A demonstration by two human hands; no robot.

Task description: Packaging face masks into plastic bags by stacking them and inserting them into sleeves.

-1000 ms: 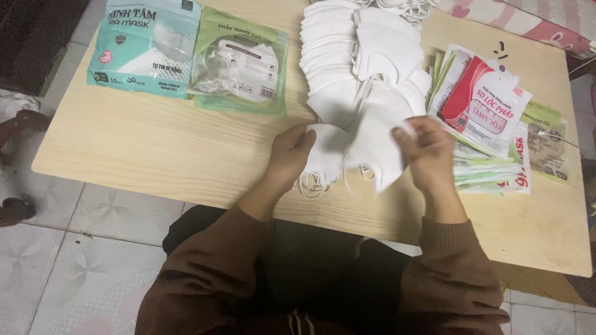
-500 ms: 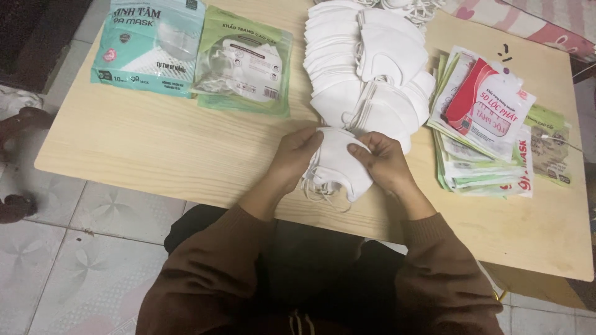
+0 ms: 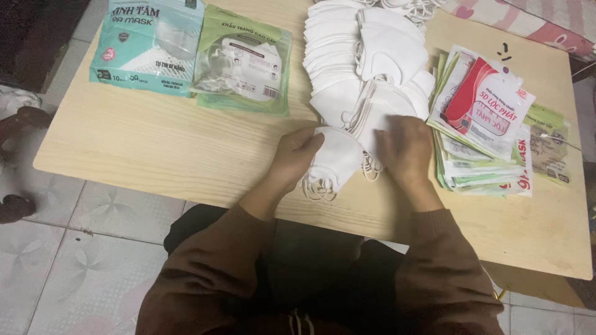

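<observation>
My left hand (image 3: 297, 155) grips the edge of a folded white face mask (image 3: 335, 159) that lies on the light wooden table (image 3: 155, 149), its ear loops trailing toward the front edge. My right hand (image 3: 405, 149) rests flat, fingers spread, on the near end of a long pile of white masks (image 3: 366, 68) just right of that mask. Brown sleeves cover both forearms.
A teal mask pack (image 3: 149, 46) and a green mask pack (image 3: 243, 61) lie at the table's back left. A stack of flat red, white and green pouches (image 3: 487, 124) sits right of the pile. Tiled floor lies to the left, with a dark shoe (image 3: 15, 208).
The mask was open between both hands, then folded together. Now my right hand has let go and moved right onto the pile, while my left hand keeps the folded mask on the table.
</observation>
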